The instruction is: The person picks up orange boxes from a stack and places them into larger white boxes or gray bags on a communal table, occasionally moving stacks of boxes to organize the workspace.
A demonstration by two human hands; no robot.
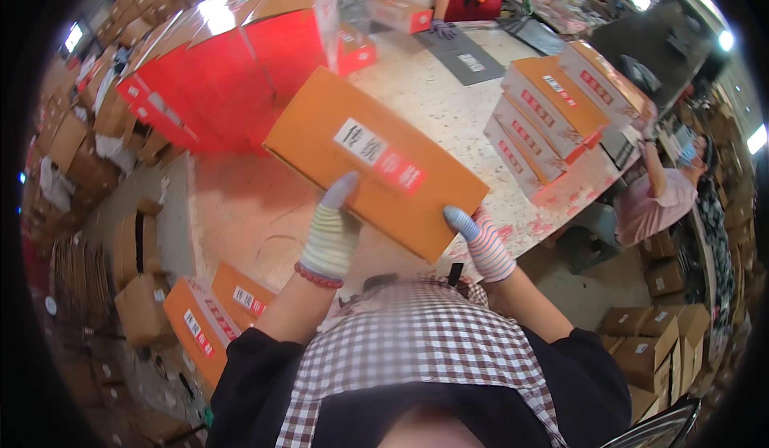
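Observation:
Between my two hands is an orange-brown shoebox-shaped carton with a white and red label, tilted above the worn table. My left hand, in a striped knit glove with a dark red cuff, grips its near left edge, thumb on top. At the near right corner, my right hand in a blue, white and pink striped glove holds it, thumb also on top. The fingers under the box are hidden.
Red wrapped boxes stand in a row at the left. Similar cartons are stacked at the right, beside a seated person. Two more boxes lie near my left elbow. A grey bag lies on the table near standing people.

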